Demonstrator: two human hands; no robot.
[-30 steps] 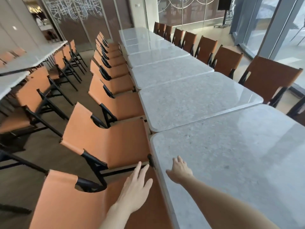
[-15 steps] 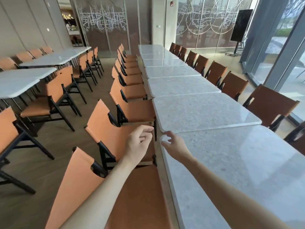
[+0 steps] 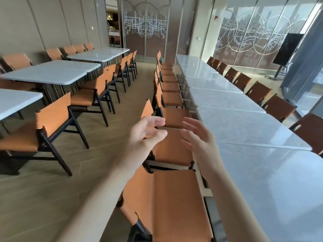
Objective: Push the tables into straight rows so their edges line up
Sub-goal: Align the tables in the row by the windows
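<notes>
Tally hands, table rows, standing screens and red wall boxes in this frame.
Hands: 2, the left hand and the right hand, both holding nothing
Table rows: 2, the long row and the wall-side row
Black screen on stand: 1
Red wall box: 1
Total: 6

Chairs (image 3: 172, 151) line the left of the table row (image 3: 244, 123); more tables (image 3: 47, 72) stand far left.

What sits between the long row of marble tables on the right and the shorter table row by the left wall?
In the head view, two lines of orange chairs, one tucked against each table row, with a bare wooden floor aisle between them.
</notes>
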